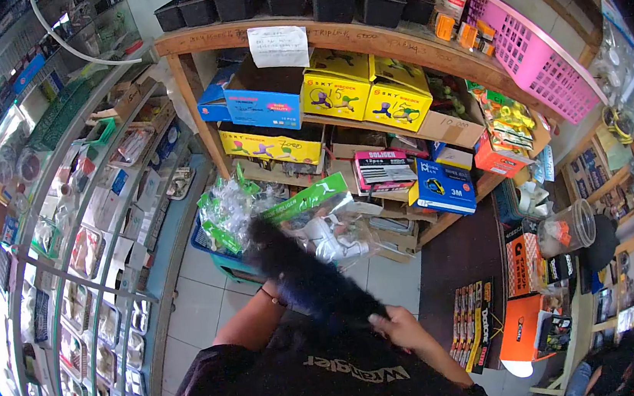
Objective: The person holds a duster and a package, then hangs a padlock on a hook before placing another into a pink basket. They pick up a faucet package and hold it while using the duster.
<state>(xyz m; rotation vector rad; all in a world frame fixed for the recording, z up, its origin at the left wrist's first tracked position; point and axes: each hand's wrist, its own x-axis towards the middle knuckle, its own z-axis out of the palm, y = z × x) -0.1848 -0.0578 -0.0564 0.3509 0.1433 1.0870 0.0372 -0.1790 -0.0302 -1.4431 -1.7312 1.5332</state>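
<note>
A long dark fuzzy thing (317,275), shaped like a duster and blurred, slants across in front of my chest. My right hand (398,325) is closed on its lower right end. Behind its upper left part, my left hand (271,292) shows only near the wrist, which has a thin band; its fingers are hidden. Just past the fuzzy end lie clear plastic packs with green labels (302,199) and a clear bag of white pipe-like fittings (333,239), heaped on a blue basket (202,241).
Ahead stands a wooden shelf (185,42) with yellow boxes (336,84), a blue box (265,107) and black bins (235,4). A pink basket (534,59) is at upper right. A glass display case (53,257) curves along the left. Orange boxes (521,327) stand at right.
</note>
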